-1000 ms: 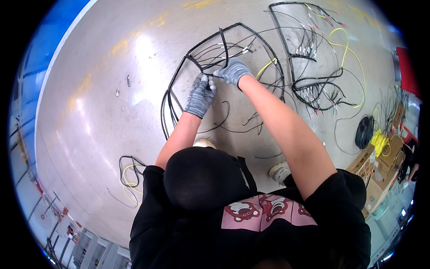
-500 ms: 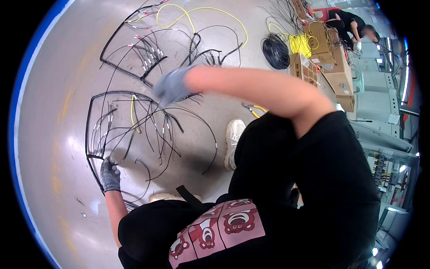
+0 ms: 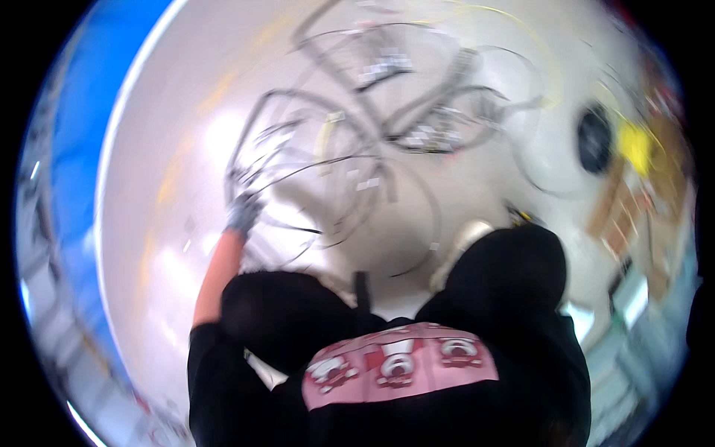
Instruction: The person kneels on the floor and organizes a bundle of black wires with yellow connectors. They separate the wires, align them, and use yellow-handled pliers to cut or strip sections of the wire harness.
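Observation:
My left hand (image 3: 244, 213), in a grey glove, is at the left corner of a black wire harness (image 3: 298, 93) lying on the floor. Its fingers look closed on the harness, though motion blurs them. Thin black wires with white labels and a short yellow piece (image 3: 326, 138) spread out inside the bent bundle. A dark wire end (image 3: 309, 230) reaches right from beside my fingers. My right hand is out of view.
More harness branches (image 3: 439, 138) with white labels lie ahead on the grey floor (image 3: 186, 149). At the right are a black wire coil (image 3: 595, 138), a yellow wire coil (image 3: 635, 145) and cardboard boxes (image 3: 611, 201). Yellow-handled pliers (image 3: 520, 214) lie by my right shoe (image 3: 469, 237).
The whole view has swung, so the harnesses appear farther right and higher. My right arm, earlier stretched across the harness, has gone out of view. My left hand stays at the harness corner.

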Demonstrator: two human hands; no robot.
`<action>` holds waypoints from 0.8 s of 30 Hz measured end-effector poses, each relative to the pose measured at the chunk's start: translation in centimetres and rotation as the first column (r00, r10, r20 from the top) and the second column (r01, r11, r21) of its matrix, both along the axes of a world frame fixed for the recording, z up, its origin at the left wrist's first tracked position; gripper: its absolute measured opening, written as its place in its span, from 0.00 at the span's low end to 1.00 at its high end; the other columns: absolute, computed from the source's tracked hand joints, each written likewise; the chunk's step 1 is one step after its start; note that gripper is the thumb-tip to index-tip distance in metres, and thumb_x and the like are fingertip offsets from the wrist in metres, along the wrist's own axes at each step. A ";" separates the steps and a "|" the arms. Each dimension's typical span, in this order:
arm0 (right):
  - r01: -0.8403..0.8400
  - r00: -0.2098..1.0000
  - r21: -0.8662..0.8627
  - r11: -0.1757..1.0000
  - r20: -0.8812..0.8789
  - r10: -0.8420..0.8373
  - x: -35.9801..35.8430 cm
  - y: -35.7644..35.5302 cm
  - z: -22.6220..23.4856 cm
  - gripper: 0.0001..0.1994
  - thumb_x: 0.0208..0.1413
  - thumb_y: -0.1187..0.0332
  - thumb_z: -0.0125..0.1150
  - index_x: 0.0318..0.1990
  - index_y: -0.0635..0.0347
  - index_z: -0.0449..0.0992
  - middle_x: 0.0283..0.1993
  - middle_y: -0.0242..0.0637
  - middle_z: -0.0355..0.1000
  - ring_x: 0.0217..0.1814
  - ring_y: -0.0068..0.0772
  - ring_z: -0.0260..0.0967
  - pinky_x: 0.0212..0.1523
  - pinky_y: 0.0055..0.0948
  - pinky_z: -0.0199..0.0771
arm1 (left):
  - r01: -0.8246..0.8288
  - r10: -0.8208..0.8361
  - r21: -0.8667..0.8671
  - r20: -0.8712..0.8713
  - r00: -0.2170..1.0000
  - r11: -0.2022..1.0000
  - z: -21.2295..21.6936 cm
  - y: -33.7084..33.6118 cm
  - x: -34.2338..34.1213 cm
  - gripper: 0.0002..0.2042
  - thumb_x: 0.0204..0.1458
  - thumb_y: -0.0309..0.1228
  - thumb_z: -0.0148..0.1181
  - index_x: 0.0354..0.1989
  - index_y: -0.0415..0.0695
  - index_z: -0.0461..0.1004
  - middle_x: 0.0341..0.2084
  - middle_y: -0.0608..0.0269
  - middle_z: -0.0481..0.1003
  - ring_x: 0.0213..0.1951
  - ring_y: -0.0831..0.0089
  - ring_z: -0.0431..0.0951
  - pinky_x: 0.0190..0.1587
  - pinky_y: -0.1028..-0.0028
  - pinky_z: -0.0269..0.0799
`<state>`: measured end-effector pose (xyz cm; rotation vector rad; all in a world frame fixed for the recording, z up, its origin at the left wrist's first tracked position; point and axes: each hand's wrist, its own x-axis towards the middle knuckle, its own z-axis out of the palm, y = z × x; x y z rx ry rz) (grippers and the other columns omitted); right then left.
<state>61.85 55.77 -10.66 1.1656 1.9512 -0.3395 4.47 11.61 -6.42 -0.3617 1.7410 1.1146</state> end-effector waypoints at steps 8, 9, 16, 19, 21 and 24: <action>0.019 0.997 -0.136 0.990 0.075 -0.009 0.5 1.9 0.7 0.20 0.46 0.61 0.60 0.45 0.60 0.65 0.40 0.36 0.64 0.41 0.30 0.61 0.41 0.27 0.64 | -0.172 0.171 -0.008 -0.057 0.984 0.985 -1.1 1.6 0.9 0.10 0.54 0.29 0.47 0.43 0.39 0.63 0.21 0.61 0.73 0.14 0.80 0.68 0.11 0.83 0.58; 0.016 0.999 -0.171 0.985 0.042 -0.009 0.2 3.4 -1.1 0.19 0.46 0.61 0.59 0.44 0.60 0.66 0.39 0.35 0.64 0.39 0.29 0.62 0.40 0.26 0.65 | -0.249 0.248 0.004 -0.127 0.960 0.968 -0.9 1.4 1.9 0.09 0.53 0.29 0.47 0.41 0.39 0.63 0.21 0.62 0.72 0.14 0.80 0.69 0.12 0.83 0.59; 0.080 0.731 -0.663 0.745 -0.468 -0.495 -13.2 11.7 6.5 0.11 0.50 0.64 0.57 0.38 0.59 0.67 0.27 0.29 0.66 0.28 0.20 0.63 0.32 0.21 0.66 | -0.417 0.420 0.088 -0.347 0.839 0.905 -2.4 2.5 4.5 0.05 0.50 0.30 0.54 0.30 0.42 0.67 0.17 0.67 0.71 0.14 0.83 0.64 0.14 0.82 0.59; -0.143 0.856 -0.394 0.908 -0.509 -0.086 -32.5 3.6 19.6 0.09 0.52 0.66 0.54 0.37 0.60 0.66 0.25 0.28 0.63 0.27 0.19 0.61 0.31 0.21 0.66 | -0.440 0.450 0.129 -0.424 0.786 0.889 -3.7 1.9 5.5 0.05 0.51 0.30 0.53 0.30 0.42 0.70 0.18 0.69 0.71 0.14 0.83 0.62 0.17 0.82 0.58; -0.312 0.871 -0.458 0.832 -0.489 0.058 -39.8 -2.8 22.2 0.16 0.53 0.62 0.53 0.44 0.63 0.64 0.28 0.30 0.66 0.28 0.19 0.61 0.30 0.22 0.65 | -0.441 0.479 0.191 -0.436 0.762 0.877 -6.2 1.6 6.0 0.05 0.51 0.30 0.52 0.31 0.42 0.71 0.18 0.68 0.71 0.15 0.83 0.62 0.18 0.82 0.59; -0.472 0.877 -0.599 0.647 -0.396 0.273 -46.1 -14.1 20.1 0.15 0.52 0.58 0.53 0.42 0.58 0.65 0.24 0.28 0.64 0.22 0.16 0.58 0.23 0.19 0.63 | -0.487 0.543 0.240 -0.336 0.770 0.840 -3.8 1.2 6.0 0.06 0.52 0.30 0.51 0.35 0.41 0.69 0.18 0.68 0.71 0.17 0.83 0.63 0.20 0.83 0.59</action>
